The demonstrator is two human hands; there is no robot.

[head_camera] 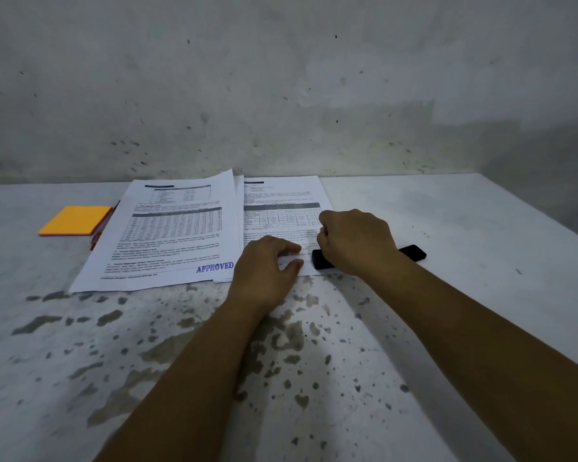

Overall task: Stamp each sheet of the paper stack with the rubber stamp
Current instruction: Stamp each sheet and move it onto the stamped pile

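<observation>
Stained grey wall rises behind a pale, blotchy table (464,228), and we look down along two bare forearms reaching away from us. On the far side of the table lie two sets of printed sheets side by side: the left pile (171,235) carries a blue APPROVED mark (215,267) at its near right corner, so we judge those sheets done, while the right stack (281,208) is the one under our hands. Our left hand (264,265) rests palm down on the near edge of that stack, fingers spread loosely and flat, pinning the paper without gripping it. Our right hand (354,241) is curled into a closed fist just to the right of it, clenched over something at the stack's near right corner (we cannot tell what the fingers enclose). A long black bar, which we take to be the rubber stamp (411,252) or its base, lies directly under that fist, its long axis running left to right with a slight tilt away at the right end; both ends poke out either side of the wrist. So the right hand sits on top of the stamp, far nearer than the left, and any press goes straight down at that corner. Off to the left, well apart, sit an orange sticky-note pad (75,220) and a red pen (102,228).
</observation>
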